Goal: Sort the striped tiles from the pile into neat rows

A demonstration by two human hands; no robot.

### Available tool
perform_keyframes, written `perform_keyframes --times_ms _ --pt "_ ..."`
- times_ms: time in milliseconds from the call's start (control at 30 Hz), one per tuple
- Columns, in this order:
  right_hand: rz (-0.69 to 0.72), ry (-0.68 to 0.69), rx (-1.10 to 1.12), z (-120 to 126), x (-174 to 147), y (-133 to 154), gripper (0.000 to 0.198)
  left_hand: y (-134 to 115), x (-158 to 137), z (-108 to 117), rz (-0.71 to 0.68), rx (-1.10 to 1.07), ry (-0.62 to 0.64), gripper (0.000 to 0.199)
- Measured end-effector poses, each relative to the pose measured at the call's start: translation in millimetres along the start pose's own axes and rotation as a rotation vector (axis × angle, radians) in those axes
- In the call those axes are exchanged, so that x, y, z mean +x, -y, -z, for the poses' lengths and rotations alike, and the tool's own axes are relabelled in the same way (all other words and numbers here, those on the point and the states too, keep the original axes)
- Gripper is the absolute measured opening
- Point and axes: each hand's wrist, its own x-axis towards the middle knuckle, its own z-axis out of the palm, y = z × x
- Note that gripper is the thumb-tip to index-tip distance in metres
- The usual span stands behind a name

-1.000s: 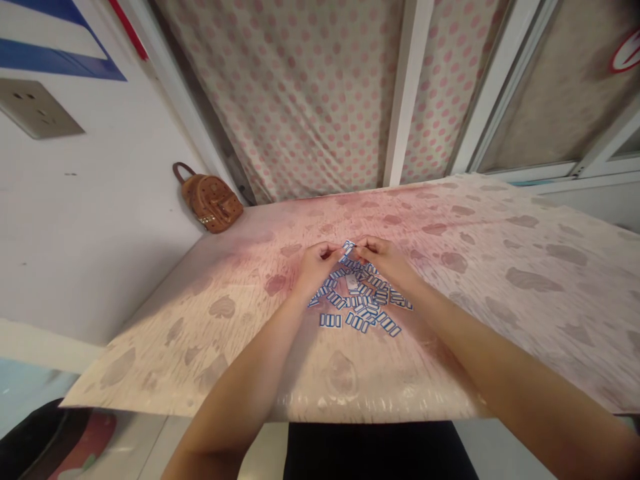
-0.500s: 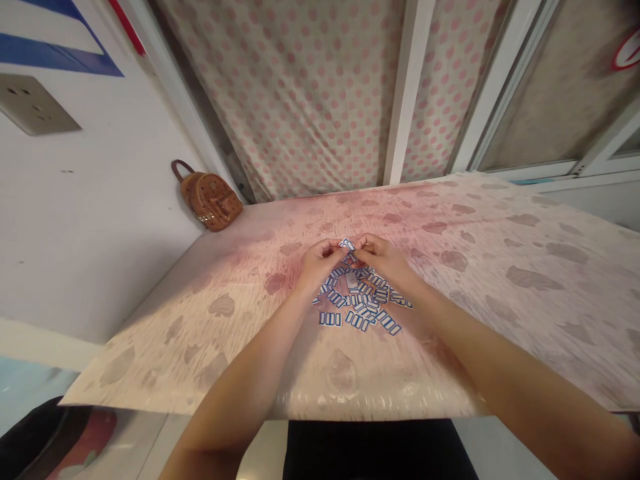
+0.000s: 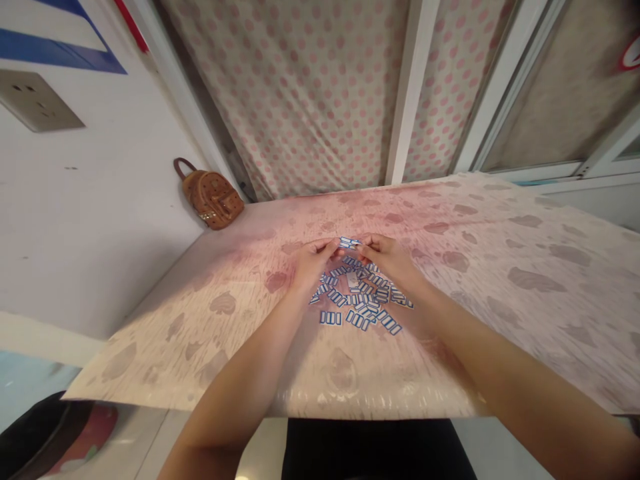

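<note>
A small white label with blue-edged bars (image 3: 349, 243) is stretched between my two hands, above the far side of a loose pile. My left hand (image 3: 317, 259) pinches its left end between thumb and fingers. Its right end sits in the pinch of my right hand (image 3: 383, 253). Below and nearer to me lies the pile of similar blue-and-white labels (image 3: 365, 300), many overlapping at different angles. One separate label (image 3: 331, 318) lies flat at the pile's near left. The print on the labels is too small to read.
The table (image 3: 165, 373) has a pale pinkish cover with a leaf pattern. A small brown backpack-shaped bag (image 3: 213, 199) stands at the far left corner against the wall. Behind the table hangs a dotted curtain (image 3: 310, 93). A dark bin-like object (image 3: 60, 430) is on the floor at left.
The label between my hands has turned from slanted to nearly level, and my hands have moved slightly apart. The pile looks the same.
</note>
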Motion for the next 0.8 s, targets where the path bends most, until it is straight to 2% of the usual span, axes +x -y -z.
perform_keyframes --times_ms 167,400,800 --pt "0.023 -0.042 -0.135 8 1 -2 0.019 -2 1 3 0.040 -0.069 0.021 0.025" --pt "0.023 -0.073 -0.273 12 0 3 0.017 -1 1 2 0.031 -0.045 0.040 0.031" --pt "0.063 -0.084 -0.372 7 -5 8 0.015 4 1 -1 0.049 -0.076 0.095 0.039"
